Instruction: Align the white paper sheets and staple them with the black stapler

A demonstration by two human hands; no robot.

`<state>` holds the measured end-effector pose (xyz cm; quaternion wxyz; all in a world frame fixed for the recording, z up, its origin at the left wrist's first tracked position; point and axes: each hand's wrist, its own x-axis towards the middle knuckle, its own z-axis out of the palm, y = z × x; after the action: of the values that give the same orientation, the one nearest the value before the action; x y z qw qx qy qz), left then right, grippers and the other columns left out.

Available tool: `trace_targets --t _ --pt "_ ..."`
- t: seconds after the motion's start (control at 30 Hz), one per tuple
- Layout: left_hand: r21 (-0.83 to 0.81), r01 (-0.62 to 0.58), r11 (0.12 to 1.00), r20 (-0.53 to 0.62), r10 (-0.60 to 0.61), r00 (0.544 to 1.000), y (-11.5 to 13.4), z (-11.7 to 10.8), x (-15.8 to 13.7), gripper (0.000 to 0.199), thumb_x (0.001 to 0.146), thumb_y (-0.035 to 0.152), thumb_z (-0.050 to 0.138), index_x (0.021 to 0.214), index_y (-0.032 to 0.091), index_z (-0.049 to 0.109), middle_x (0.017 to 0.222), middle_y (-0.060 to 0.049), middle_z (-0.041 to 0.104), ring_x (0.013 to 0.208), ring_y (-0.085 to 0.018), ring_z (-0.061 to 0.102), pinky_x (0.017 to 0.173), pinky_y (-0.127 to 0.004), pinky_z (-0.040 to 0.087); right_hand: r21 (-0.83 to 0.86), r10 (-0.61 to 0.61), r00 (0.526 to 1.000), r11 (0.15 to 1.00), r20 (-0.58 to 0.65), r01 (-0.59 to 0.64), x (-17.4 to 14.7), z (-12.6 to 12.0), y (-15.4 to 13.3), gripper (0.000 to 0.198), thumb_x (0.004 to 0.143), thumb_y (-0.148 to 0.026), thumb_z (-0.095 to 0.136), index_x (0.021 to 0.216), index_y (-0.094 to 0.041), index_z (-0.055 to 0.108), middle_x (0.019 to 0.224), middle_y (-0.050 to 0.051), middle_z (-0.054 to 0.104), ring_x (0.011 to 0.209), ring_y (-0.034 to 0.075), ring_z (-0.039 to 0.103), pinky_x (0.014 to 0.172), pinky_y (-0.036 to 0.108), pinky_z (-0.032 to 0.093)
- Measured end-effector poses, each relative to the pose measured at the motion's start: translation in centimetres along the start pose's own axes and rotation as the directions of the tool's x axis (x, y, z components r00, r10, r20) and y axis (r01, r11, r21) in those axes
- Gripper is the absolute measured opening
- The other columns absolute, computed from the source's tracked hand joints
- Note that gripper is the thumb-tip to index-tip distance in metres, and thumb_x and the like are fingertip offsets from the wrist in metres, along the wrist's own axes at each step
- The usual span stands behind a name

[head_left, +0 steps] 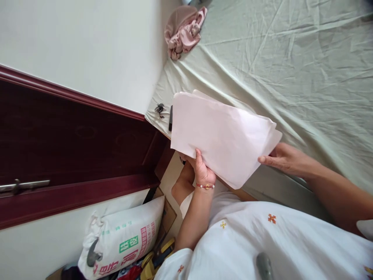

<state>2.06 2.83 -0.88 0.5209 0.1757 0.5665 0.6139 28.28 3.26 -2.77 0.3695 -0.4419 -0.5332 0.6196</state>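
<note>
A loose stack of white paper sheets [221, 132] is held up between both hands, its sheets fanned slightly out of line at the far and right edges. My left hand [203, 171] grips the near edge, thumb on top and the other fingers hidden beneath. At the right corner, my right hand [279, 158] pinches the paper, its thumb on the edge and its fingers mostly behind. Past the left end of the sheets, part of a dark flat object [170, 118] shows on the bed, mostly covered from view.
Beyond the paper spreads a bed with a wrinkled pale green sheet [305, 58]. A bunched pink cloth [186, 33] and a small dark bunch like keys [159, 109] lie on it. At left is a dark red door [72, 136]; below it stands a printed white sack [128, 233].
</note>
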Motion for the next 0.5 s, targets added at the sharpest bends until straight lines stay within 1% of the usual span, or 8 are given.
trace_targets --t 0.07,0.1,0.2,0.27,0.33,0.37,0.43,0.5 --pt "0.022 -0.036 0.999 0.005 0.036 0.999 -0.8 0.5 -0.5 0.056 0.081 0.061 0.079 0.123 0.024 0.072 0.136 -0.009 0.071 0.145 -0.031 0.052 0.118 -0.047 0.05 0.128 -0.035 0.996 0.992 0.088 0.023 -0.2 0.7 -0.4 0.052 0.075 -0.06 0.081 0.117 -0.03 0.076 0.102 0.006 0.08 0.099 0.031 0.075 0.083 0.046 0.065" --pt "0.019 -0.058 0.998 0.008 0.058 0.998 -1.1 0.7 -0.7 0.055 0.08 0.058 0.08 0.123 0.025 0.072 0.135 -0.009 0.072 0.143 -0.031 0.054 0.117 -0.047 0.05 0.164 -0.033 0.996 0.986 0.077 0.02 -0.2 0.9 -0.5 0.053 0.075 -0.057 0.082 0.12 -0.028 0.074 0.105 0.006 0.08 0.101 0.031 0.074 0.084 0.046 0.065" --pt "-0.004 -0.1 0.995 0.028 0.1 0.995 -1.4 0.5 -0.9 0.049 0.076 0.048 0.087 0.119 0.027 0.073 0.129 -0.006 0.074 0.137 -0.028 0.059 0.115 -0.045 0.051 0.172 0.015 0.995 0.985 -0.098 0.002 -0.4 1.1 -0.5 0.05 0.076 -0.05 0.084 0.12 -0.029 0.073 0.117 0.006 0.079 0.108 0.031 0.072 0.092 0.048 0.063" --pt "0.023 -0.094 0.995 0.043 0.093 0.995 -0.9 -0.5 -0.6 0.044 0.07 0.04 0.092 0.109 0.029 0.074 0.12 -0.005 0.076 0.132 -0.027 0.062 0.111 -0.045 0.053 0.115 0.021 0.97 0.993 -0.242 0.007 -0.5 0.8 -0.1 0.042 0.079 -0.048 0.083 0.115 -0.03 0.074 0.12 0.005 0.078 0.109 0.031 0.071 0.097 0.052 0.06" --pt "0.067 -0.104 0.992 0.062 0.1 0.993 0.0 -1.9 0.0 0.037 0.066 0.034 0.094 0.097 0.03 0.074 0.108 -0.003 0.077 0.128 -0.028 0.064 0.105 -0.045 0.055 0.047 -0.007 0.946 0.999 -0.325 0.024 -0.5 0.2 0.3 0.033 0.08 -0.047 0.082 0.108 -0.03 0.075 0.111 0.004 0.079 0.102 0.031 0.071 0.096 0.053 0.059" --pt "0.077 -0.13 0.989 0.099 0.122 0.988 0.5 -2.7 0.2 0.034 0.067 0.034 0.093 0.095 0.031 0.073 0.106 -0.003 0.077 0.127 -0.028 0.064 0.104 -0.046 0.055 0.026 -0.024 0.937 0.999 -0.349 0.035 -0.6 -0.1 0.5 0.03 0.08 -0.047 0.082 0.104 -0.03 0.076 0.106 0.003 0.079 0.099 0.031 0.071 0.093 0.053 0.059" --pt "0.083 -0.203 0.976 0.168 0.187 0.968 1.7 -4.2 0.8 0.037 0.07 0.033 0.091 0.101 0.033 0.071 0.11 -0.002 0.075 0.129 -0.027 0.062 0.106 -0.047 0.053 0.012 -0.047 0.924 0.998 -0.38 0.056 -0.8 -0.5 0.7 0.026 0.08 -0.046 0.082 0.1 -0.03 0.076 0.098 0.003 0.078 0.092 0.029 0.071 0.087 0.049 0.06" --pt "0.123 -0.315 0.941 0.196 0.288 0.938 2.8 -5.5 1.2 0.055 0.07 0.026 0.091 0.117 0.038 0.066 0.121 0.0 0.07 0.129 -0.022 0.061 0.111 -0.042 0.05 0.005 -0.055 0.927 0.998 -0.37 0.061 -1.1 -0.6 0.7 0.022 0.08 -0.045 0.082 0.093 -0.029 0.077 0.09 0.002 0.076 0.085 0.027 0.069 0.078 0.045 0.06"
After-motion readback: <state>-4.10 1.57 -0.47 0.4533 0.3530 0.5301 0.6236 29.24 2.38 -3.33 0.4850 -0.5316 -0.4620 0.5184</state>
